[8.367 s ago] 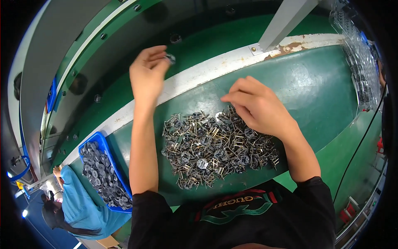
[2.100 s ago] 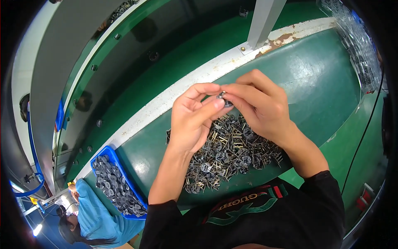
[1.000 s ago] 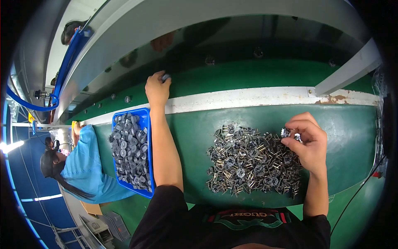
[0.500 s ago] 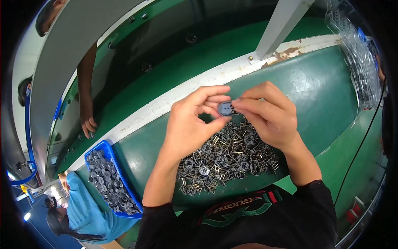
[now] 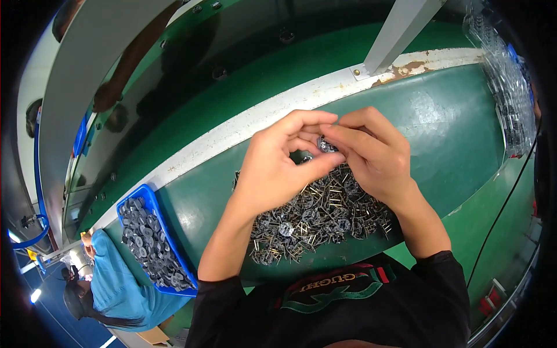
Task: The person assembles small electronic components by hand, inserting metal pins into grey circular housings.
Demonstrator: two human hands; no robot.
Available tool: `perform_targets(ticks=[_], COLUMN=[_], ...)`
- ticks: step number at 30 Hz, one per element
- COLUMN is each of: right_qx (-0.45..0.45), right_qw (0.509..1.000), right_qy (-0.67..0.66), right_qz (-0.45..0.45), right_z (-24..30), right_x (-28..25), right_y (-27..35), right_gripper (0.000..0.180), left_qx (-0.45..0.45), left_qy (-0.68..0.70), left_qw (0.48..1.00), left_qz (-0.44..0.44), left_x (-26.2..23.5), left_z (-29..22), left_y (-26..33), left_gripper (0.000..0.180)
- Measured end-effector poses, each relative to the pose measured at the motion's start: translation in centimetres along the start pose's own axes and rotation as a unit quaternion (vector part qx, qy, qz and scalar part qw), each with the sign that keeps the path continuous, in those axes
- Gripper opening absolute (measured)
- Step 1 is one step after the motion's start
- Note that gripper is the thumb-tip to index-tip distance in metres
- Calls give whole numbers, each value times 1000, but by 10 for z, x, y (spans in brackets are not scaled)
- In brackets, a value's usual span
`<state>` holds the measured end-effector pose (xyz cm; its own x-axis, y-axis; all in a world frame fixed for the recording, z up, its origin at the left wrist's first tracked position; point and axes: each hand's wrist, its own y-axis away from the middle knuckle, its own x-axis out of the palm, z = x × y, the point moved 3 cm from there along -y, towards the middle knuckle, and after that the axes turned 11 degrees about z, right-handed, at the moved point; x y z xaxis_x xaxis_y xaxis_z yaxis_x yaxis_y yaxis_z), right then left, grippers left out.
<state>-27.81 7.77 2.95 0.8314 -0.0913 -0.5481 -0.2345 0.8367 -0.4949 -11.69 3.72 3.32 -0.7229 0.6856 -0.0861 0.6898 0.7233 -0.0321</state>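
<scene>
Above the green worktop [image 5: 441, 133], my two hands meet around a small round dark grey plastic part [image 5: 326, 145]. My left hand [image 5: 275, 159] pinches it between thumb and curled fingers. From the other side, the bent thumb and fingers of my right hand [image 5: 377, 153] close on its edge; they partly hide it. Below my hands lies a heap of small dark round parts with brass-coloured metal pins [image 5: 316, 217], tangled together.
To the left, a blue plastic bin [image 5: 165, 229] holds many grey round caps [image 5: 148, 240]. Behind the white ledge [image 5: 255, 122] runs a green belt with scattered small parts. A grey metal post [image 5: 391, 37] rises there. Clear plastic trays [image 5: 513, 110] stack at right. A person in blue [image 5: 125, 290] sits left.
My hands have drawn closer together, and the round part has turned and is now more covered by fingers. Across the belt, another person's arm has pulled back.
</scene>
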Motion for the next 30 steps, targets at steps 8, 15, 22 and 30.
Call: perform_targets(ticks=[8,15,22,30], right_qx=[66,40,121,132], right_qw=[984,963,957,955], right_qy=[29,72,4,-138], right_qz=[165,258,264,225], right_z=[-1,8,5,3], right_x=[10,24,22,11], right_y=[-3,5,1,1], right_gripper=[9,11,12,21], left_qx=[-90,-119,-207,-581], left_qy=[-196,-372,-400,-456], left_qw=[942,837,792,550], left_qz=[-257,-384,-411,-391], left_x=[-89,-197,-248,-386], left_z=[29,81,77,88], left_y=[-1,40,91,235], left_gripper=[18,18,40,37])
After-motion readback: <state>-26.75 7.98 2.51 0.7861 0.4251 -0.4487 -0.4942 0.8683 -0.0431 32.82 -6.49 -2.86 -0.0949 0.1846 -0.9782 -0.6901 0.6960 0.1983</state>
